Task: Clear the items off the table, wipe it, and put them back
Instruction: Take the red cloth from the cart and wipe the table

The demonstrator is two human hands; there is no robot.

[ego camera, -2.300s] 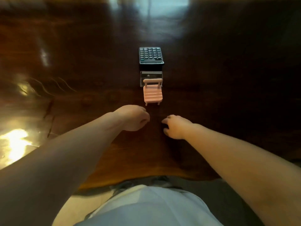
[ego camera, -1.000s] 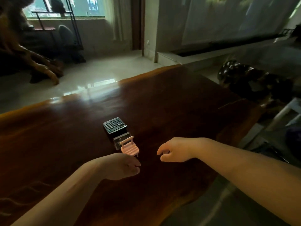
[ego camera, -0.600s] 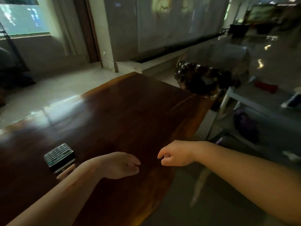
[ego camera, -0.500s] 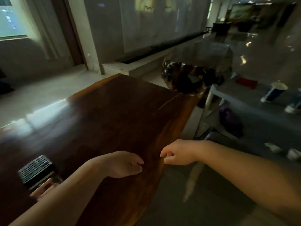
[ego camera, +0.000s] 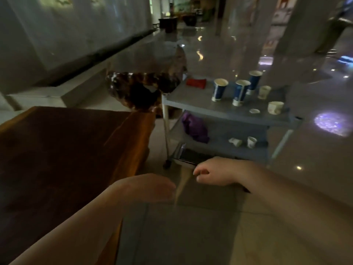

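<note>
Head view has swung right from the table (ego camera: 57,150) to a grey cart (ego camera: 219,109); the calculator and toy chair are out of sight; left hand (ego camera: 145,186) and right hand (ego camera: 212,173) loosely curled, empty; clearing not yet begun.

The dark wooden table (ego camera: 57,150) fills the left of the view, its visible top bare. Beside its far end stands a grey shelf cart (ego camera: 191,101) on the tiled floor (ego camera: 200,236); its top shelf carries three blue paper cups (ego camera: 219,89), a red object (ego camera: 196,82) and two small white cups (ego camera: 275,107). The middle shelf holds a purple cloth (ego camera: 193,127) and two more small white cups (ego camera: 251,142), and the bottom shelf what may be a dark flat tray (ego camera: 191,155), too dim to tell.
</note>
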